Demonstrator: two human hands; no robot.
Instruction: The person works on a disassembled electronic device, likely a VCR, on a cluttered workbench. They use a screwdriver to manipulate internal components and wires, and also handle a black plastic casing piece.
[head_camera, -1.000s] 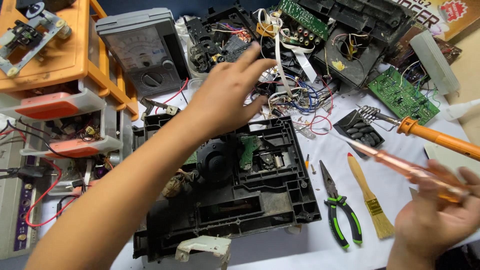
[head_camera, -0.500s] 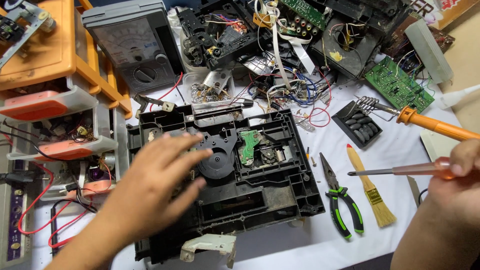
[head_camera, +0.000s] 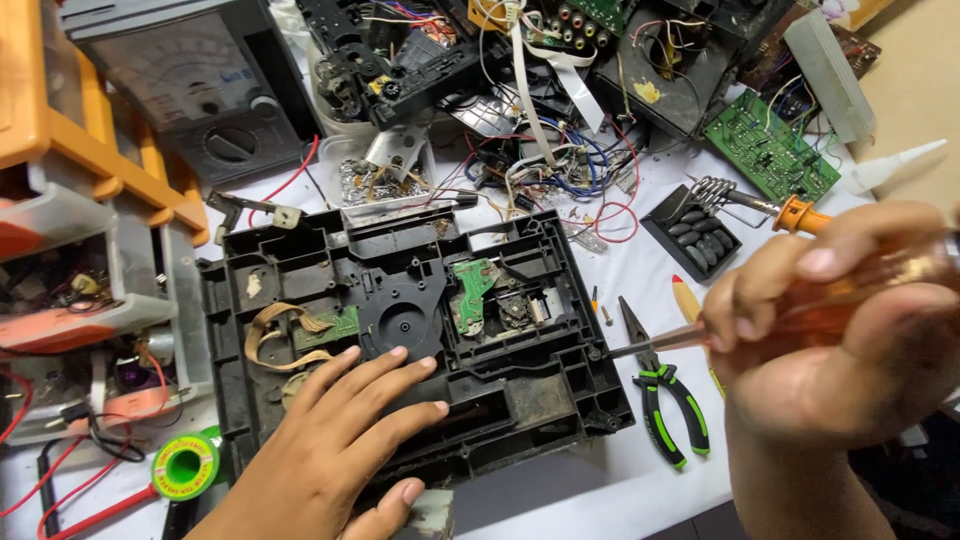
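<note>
The left hand (head_camera: 335, 445) lies flat, fingers spread, on the black plastic disc-drive chassis (head_camera: 410, 330) at the table's middle. The right hand (head_camera: 850, 330) clasps an amber-handled screwdriver (head_camera: 700, 335), its tip touching the chassis's right edge.

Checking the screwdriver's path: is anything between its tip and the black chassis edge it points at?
Nothing visible. The right hand holds the screwdriver, whose tip already meets the right edge of the chassis. The pliers lie below the shaft, beside it. The left hand rests on the chassis, well away.
</note>
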